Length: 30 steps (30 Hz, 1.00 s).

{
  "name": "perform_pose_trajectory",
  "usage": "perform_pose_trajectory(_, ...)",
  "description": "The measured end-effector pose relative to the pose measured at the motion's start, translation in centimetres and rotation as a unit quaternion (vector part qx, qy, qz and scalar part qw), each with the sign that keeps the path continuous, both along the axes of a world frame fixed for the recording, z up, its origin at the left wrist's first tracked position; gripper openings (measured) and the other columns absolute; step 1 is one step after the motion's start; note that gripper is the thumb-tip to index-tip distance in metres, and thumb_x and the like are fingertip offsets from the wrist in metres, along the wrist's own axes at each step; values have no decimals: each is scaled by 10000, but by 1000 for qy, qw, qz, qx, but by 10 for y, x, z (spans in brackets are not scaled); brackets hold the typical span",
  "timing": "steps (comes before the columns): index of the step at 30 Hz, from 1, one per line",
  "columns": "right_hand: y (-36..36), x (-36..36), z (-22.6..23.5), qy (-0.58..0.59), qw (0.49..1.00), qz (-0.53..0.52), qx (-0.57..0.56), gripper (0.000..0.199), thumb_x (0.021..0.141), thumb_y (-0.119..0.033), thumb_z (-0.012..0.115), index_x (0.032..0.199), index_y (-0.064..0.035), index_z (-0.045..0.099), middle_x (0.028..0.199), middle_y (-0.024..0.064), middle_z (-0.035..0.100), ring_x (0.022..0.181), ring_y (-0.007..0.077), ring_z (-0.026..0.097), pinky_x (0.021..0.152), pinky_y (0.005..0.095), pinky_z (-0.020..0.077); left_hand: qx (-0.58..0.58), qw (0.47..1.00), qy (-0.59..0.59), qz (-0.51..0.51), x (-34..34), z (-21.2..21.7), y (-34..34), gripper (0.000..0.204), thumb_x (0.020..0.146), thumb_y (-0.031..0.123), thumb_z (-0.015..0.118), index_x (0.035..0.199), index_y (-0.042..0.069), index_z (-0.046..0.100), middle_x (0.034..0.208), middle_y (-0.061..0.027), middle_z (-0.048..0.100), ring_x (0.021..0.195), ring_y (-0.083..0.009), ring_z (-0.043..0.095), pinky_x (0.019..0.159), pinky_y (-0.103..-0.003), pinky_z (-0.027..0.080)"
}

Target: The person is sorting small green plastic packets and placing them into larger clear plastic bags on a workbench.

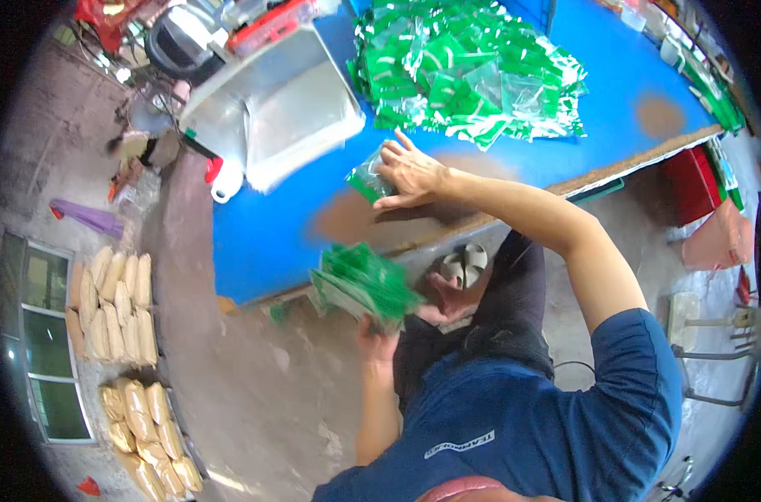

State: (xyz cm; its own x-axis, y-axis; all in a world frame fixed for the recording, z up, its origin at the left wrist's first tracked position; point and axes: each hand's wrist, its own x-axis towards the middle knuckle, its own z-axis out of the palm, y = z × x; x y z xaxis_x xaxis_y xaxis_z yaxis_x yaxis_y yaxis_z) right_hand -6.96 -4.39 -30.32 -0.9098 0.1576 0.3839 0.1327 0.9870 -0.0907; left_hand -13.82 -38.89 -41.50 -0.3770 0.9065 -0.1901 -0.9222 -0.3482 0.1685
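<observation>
Green-and-clear plastic pouch (pixel 369 179) lies flat on the blue bench (pixel 263 234), near the bench's front edge, just beside a worn brown patch in the paint. Right hand (pixel 411 174) rests on it, palm down, fingers (pixel 395 151) spread wide over its right end; pouch pinned rather than gripped.

Left hand (pixel 375 337) is raised off the bench, below the front edge, fingers closed around the bottom of a bundle of green pouches (pixel 362 283). Bundle fans upward, blurred, so the count cannot be told.

Large loose heap of the same green pouches (pixel 468 71) covers the far part of the bench, well apart from the single pouch. Clear plastic tub (pixel 272 105) stands on the bench to the left of the heap, tilted in this view. White jug with red cap (pixel 223 180) hangs at the bench's left edge.

Person wears a blue short-sleeved shirt. Concrete floor below left carries rows of tan filled packets (pixel 117 305), a second group (pixel 150 439) nearer. Red box (pixel 690 184) sits under the bench's right end.
</observation>
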Motion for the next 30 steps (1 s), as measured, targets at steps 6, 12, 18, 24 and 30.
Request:
perform_pose_trajectory(6,-54,17,-21,2,989,-81,-120,252,917,-207,573,905,29,662,916,194,592,942,381,581,813,424,504,-25,1000,-1,1,-4,9,29,658,827,171,753,1415,71,473,1475,-130,470,1374,-348,404,1176,-571,256)
perform_pose_trajectory(12,-34,46,16,126,921,-186,-319,321,911,-264,621,1112,-15,637,1027,245,649,981,383,633,879,466,487,-45,998,39,32,6,31,38,604,904,130,659,1444,40,403,1416,-145,509,1329,-330,455,1149,-514,340)
perform_pose_trajectory(18,-12,118,-12,-56,964,-257,-45,909,816,-693,596,1335,44,476,1402,304,426,1325,459,392,1088,528,328,-40,998,53,-15,8,17,25,603,904,199,671,1435,43,431,1463,-141,473,1372,-362,408,1169,-581,282)
perform_pose_trajectory(24,-106,119,14,163,890,-113,-411,268,959,-130,618,1188,3,581,1054,146,662,975,285,662,845,353,543,118,983,98,-99,-16,-8,3,632,871,266,690,1423,56,464,1441,-118,506,1321,-331,464,1165,-517,302)
perform_pose_trajectory(30,-59,65,32,121,904,-125,-392,475,987,-441,523,1013,13,658,867,279,653,833,371,680,770,483,506,-12,997,72,-36,2,3,46,680,828,198,757,1426,68,462,1476,-123,468,1370,-346,410,1165,-587,269)
